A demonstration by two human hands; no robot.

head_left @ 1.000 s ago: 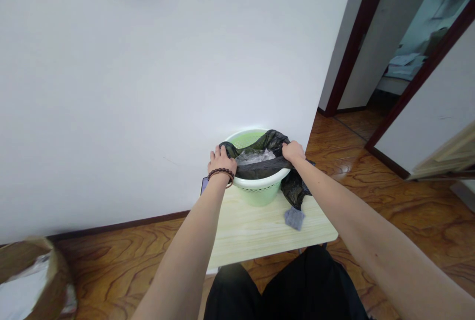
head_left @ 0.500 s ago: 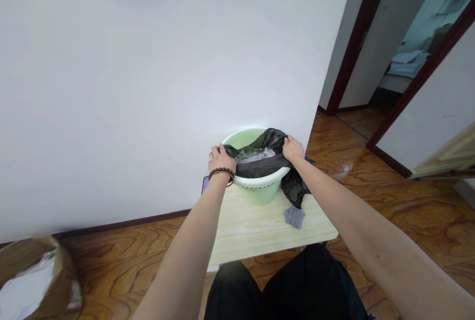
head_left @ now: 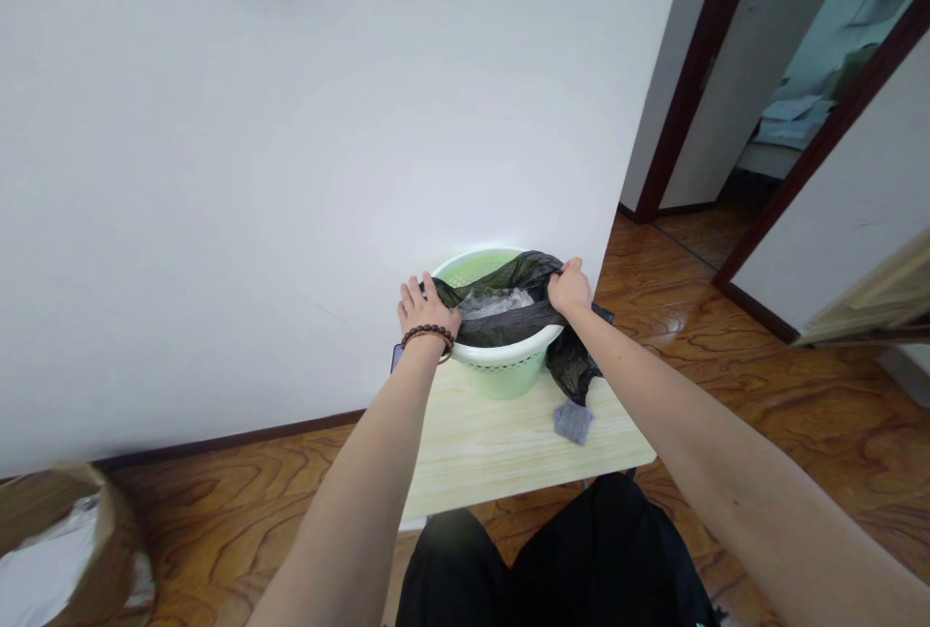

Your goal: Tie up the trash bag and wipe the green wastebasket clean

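A black plastic bag (head_left: 509,325) lies in the mouth of a pale green basket (head_left: 505,380), its edge stretched between my hands. Crumpled clear plastic (head_left: 494,302) shows inside the bag. At the left rim, my left hand (head_left: 428,310) grips the bag's edge, thumb inward, fingers partly spread over the side. My right hand (head_left: 571,288) is closed on the bag at the right rim. Another black plastic piece (head_left: 573,365) hangs by the basket's right side; I cannot tell whether it joins the bag. A small grey folded packet (head_left: 573,422) lies in front of it.
The basket stands on a small light wood table (head_left: 480,462) against a white wall (head_left: 291,123). A phone-like object (head_left: 396,356) peeks out behind my left wrist. On the wooden floor at lower left is a brown container (head_left: 120,540) with white contents. A doorway opens at right.
My left hand's fingers have spread and straightened over the rim. My right hand has turned slightly, still on the bag. The whole view has shifted a little.
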